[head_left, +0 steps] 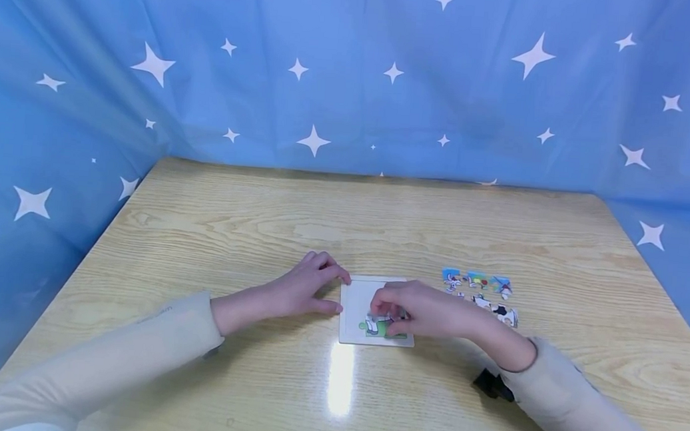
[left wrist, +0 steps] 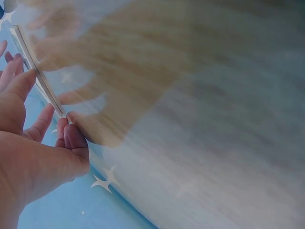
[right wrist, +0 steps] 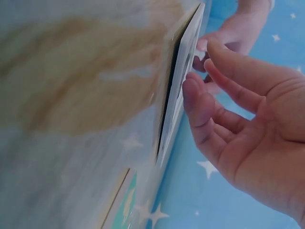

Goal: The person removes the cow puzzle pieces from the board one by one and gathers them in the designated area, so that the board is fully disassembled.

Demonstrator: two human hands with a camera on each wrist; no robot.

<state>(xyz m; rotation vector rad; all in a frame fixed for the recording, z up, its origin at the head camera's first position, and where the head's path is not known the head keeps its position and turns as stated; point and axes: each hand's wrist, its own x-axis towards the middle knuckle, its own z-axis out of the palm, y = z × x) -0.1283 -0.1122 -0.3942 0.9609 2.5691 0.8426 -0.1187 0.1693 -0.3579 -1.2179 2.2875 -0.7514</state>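
A square puzzle tray [head_left: 354, 296] with a pale rim lies on the wooden table. Joined puzzle pieces [head_left: 372, 327], green and white, fill part of its near side. My left hand [head_left: 306, 286] touches the tray's left edge, with the index finger at the far corner and the thumb lower down. Over the pieces bends my right hand [head_left: 425, 309], its thumb and fingertips down at the picture. In the right wrist view the right hand's fingers [right wrist: 200, 102] are bent beside the tray [right wrist: 178, 81]; I cannot tell whether they pinch a piece.
Several loose puzzle pieces [head_left: 476, 280] lie right of the tray, blue-edged ones in the back row and black-and-white ones [head_left: 505, 314] in front. A black wrist device [head_left: 494, 385] is at the right cuff. A blue star-patterned cloth [head_left: 353, 96] hangs behind the table [head_left: 230, 227].
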